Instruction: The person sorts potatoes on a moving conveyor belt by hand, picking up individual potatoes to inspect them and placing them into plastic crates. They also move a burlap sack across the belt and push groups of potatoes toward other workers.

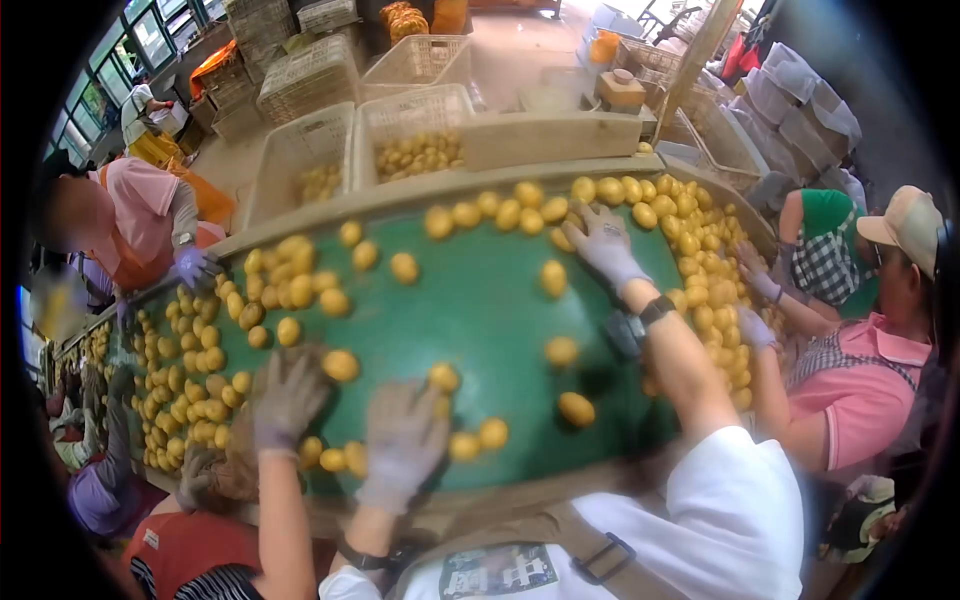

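My left hand [405, 440] wears a pale glove and is smeared by motion. Its fingers stretch out low over the green belt [470, 320], beside a yellow, egg-shaped, potato-like piece of produce [443, 377]. Two more such pieces [478, 440] lie just right of that hand. Farther out, my gloved right hand [605, 245] reaches to the belt's far side with fingers spread, right at one yellow piece [561, 239] and near the row along the far rim. A dark watch [655, 309] is on my right wrist.
Another person's gloved hand [290, 395] works left of mine. A person in pink [850, 400] reaches into the dense pile [705, 260] at right; another in pink [140, 195] stands across at left. Beyond the far rim are plastic crates [415, 108], some holding yellow pieces.
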Action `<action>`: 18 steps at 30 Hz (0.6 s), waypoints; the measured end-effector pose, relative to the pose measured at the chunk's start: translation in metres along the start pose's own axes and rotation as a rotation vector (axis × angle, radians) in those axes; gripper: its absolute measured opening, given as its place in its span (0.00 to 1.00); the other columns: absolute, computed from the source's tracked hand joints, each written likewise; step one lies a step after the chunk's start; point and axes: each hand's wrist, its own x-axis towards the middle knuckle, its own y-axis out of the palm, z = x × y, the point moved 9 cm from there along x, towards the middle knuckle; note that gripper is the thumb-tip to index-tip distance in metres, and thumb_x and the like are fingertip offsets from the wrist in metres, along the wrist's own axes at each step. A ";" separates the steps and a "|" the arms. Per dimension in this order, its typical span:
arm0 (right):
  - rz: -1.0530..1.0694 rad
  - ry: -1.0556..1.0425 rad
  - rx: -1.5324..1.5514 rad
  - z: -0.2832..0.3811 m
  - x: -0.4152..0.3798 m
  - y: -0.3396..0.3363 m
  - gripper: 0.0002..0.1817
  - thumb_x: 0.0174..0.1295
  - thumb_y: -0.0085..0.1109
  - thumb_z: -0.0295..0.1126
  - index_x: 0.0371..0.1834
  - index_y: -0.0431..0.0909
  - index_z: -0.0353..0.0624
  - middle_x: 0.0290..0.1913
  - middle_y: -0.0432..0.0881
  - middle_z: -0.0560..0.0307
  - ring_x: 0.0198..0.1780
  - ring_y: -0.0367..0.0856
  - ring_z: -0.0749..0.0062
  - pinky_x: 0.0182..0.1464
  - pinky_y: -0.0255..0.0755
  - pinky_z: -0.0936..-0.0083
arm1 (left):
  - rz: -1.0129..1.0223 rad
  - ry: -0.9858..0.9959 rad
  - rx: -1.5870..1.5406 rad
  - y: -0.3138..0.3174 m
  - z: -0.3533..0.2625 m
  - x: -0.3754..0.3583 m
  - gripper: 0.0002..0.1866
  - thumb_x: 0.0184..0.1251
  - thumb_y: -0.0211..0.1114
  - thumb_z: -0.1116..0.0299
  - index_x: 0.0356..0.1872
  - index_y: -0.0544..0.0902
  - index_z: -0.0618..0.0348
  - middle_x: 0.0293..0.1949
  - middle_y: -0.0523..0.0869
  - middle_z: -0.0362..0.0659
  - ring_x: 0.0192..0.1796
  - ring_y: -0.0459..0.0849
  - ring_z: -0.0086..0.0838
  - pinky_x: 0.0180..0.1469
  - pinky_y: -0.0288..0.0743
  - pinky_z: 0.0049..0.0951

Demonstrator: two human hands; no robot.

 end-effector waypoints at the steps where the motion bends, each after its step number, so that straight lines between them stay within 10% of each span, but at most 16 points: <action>1: 0.050 0.003 0.033 0.007 -0.002 -0.004 0.28 0.69 0.57 0.52 0.69 0.77 0.54 0.61 0.78 0.39 0.65 0.72 0.36 0.68 0.68 0.50 | 0.038 0.065 -0.023 0.009 -0.021 0.006 0.23 0.60 0.70 0.63 0.57 0.84 0.57 0.59 0.82 0.54 0.63 0.78 0.52 0.67 0.72 0.51; 7: 0.161 -0.164 0.049 0.039 -0.050 -0.012 0.24 0.69 0.58 0.48 0.64 0.79 0.50 0.60 0.81 0.41 0.63 0.77 0.42 0.67 0.71 0.52 | 0.085 0.315 0.010 0.030 -0.077 0.001 0.25 0.57 0.72 0.58 0.57 0.85 0.54 0.60 0.81 0.53 0.65 0.76 0.53 0.67 0.70 0.54; 14: -0.773 -0.665 0.661 0.052 -0.102 -0.250 0.28 0.60 0.74 0.29 0.65 0.78 0.42 0.51 0.86 0.50 0.53 0.85 0.58 0.61 0.75 0.63 | 0.105 0.190 0.072 0.029 -0.056 -0.020 0.28 0.56 0.72 0.58 0.59 0.84 0.56 0.61 0.81 0.54 0.66 0.75 0.56 0.68 0.68 0.55; 18: -1.007 -0.412 0.549 -0.063 0.019 -0.327 0.32 0.67 0.69 0.37 0.72 0.71 0.37 0.66 0.79 0.38 0.69 0.77 0.49 0.72 0.68 0.59 | 0.150 0.254 0.029 0.038 -0.088 -0.008 0.30 0.57 0.72 0.56 0.62 0.83 0.54 0.63 0.80 0.54 0.66 0.75 0.55 0.68 0.68 0.55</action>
